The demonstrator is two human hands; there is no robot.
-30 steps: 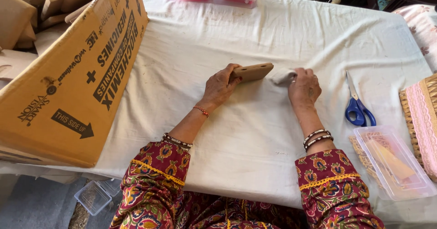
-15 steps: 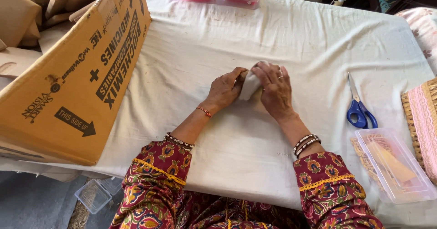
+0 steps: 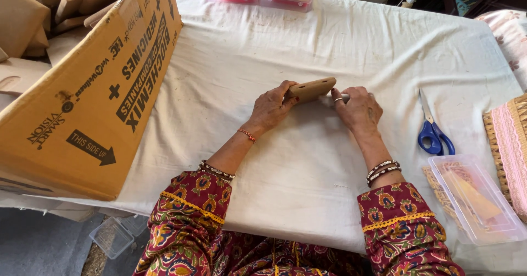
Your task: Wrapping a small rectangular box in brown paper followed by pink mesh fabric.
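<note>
At a cloth-covered counter [image 3: 329,29], the left hand [image 3: 270,109] closes its grip on a flat cardboard piece [image 3: 311,89] while the right hand [image 3: 359,109] pinches a pale strip (mostly hidden) at its end, apparently mid-wrap; steady tension seems needed next.

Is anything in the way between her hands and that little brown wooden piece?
No. The left hand already holds the brown wooden piece by one end. The right hand sits just beside its other end, fingers pinching a small pale bit there. Nothing lies between them.
</note>
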